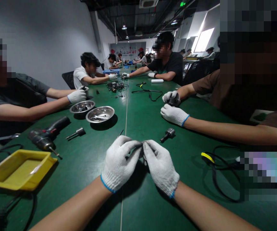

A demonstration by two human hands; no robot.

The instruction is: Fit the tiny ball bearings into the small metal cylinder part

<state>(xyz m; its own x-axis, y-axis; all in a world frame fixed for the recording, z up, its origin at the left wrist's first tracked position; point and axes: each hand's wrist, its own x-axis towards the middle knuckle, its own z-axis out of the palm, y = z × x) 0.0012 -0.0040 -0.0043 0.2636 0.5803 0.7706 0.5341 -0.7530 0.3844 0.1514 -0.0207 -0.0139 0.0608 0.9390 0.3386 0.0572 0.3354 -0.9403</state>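
My left hand [121, 160] and my right hand [161, 166], both in white knit gloves with blue cuffs, meet above the green table [92, 179]. Thumbs and fingers of each are pinched together and the fingertips touch. Whatever small piece is between them is mostly hidden; something dark shows at the tips. A thin dark rod end pokes up behind my left hand. Just beyond my right hand lies a metal cylinder with a dark shaft [167, 135]. To the left of my left hand is a similar metal part with a thin shaft [76, 133].
A cordless drill [47, 133] and a yellow tray [20, 183] are at left. Two steel bowls [100, 115] stand ahead, one holding a wrench. Black cables [217, 179] with a yellow band lie at right. Co-workers' gloved hands [174, 114] work on both sides; tangled wires [115, 86] lie farther off.
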